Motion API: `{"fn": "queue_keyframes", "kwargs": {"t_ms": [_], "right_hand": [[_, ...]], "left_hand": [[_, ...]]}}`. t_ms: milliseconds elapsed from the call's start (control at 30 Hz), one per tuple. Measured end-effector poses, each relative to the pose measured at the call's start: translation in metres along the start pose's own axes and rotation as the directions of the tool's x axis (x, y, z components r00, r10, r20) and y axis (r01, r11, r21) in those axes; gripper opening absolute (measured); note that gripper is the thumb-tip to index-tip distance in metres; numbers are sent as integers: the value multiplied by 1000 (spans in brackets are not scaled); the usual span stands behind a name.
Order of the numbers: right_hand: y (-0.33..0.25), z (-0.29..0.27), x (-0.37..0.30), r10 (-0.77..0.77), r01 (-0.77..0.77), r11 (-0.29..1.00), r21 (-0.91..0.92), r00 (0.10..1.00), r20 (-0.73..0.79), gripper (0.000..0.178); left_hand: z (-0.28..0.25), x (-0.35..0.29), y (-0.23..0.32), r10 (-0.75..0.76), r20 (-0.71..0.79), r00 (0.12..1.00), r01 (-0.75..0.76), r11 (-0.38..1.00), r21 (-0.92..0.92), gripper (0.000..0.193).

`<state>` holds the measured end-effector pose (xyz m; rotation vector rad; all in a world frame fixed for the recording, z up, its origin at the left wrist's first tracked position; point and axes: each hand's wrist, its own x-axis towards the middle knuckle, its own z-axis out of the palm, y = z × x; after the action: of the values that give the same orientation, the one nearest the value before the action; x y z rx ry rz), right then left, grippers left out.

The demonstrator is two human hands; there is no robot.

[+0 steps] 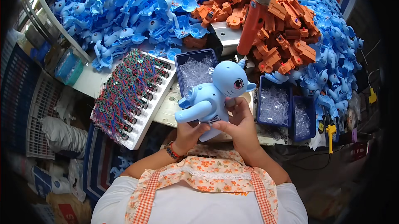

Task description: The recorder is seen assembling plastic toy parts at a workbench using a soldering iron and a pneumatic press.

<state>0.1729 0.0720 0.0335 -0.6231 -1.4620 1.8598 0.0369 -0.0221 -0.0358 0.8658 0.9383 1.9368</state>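
In front of my chest I hold a light-blue plastic unicorn figure (204, 101), its head with a small horn toward the upper right. My left hand (187, 137), with a beaded bracelet at the wrist, grips it from below by the lower body. On the other side, my right hand (243, 129) has its thumb on the underside and its fingers curled up behind the figure near the neck. A small dark patch shows on the belly between my thumbs. Some of my left fingers are hidden behind the toy.
Blue bins hold clear plastic pieces (197, 71) behind the figure and more pieces (274, 105) at right. A white foam tray (139, 136) carries wired parts (129, 93). Beyond rise heaps of blue shells (124, 16) and orange housings (286, 37). An orange power screwdriver (251, 28) hangs above the table.
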Motion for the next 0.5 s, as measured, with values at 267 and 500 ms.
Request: {"fn": "queue_keyframes", "kwargs": {"t_ms": [267, 500], "right_hand": [[-15, -15, 4, 330, -384, 896, 223, 912, 243, 103], [-10, -27, 14, 351, -417, 880, 225, 893, 283, 102]], "left_hand": [[-4, 8, 10, -137, 153, 979, 127, 989, 74, 59], [2, 19, 13, -250, 159, 955, 239, 967, 82, 55]]}}
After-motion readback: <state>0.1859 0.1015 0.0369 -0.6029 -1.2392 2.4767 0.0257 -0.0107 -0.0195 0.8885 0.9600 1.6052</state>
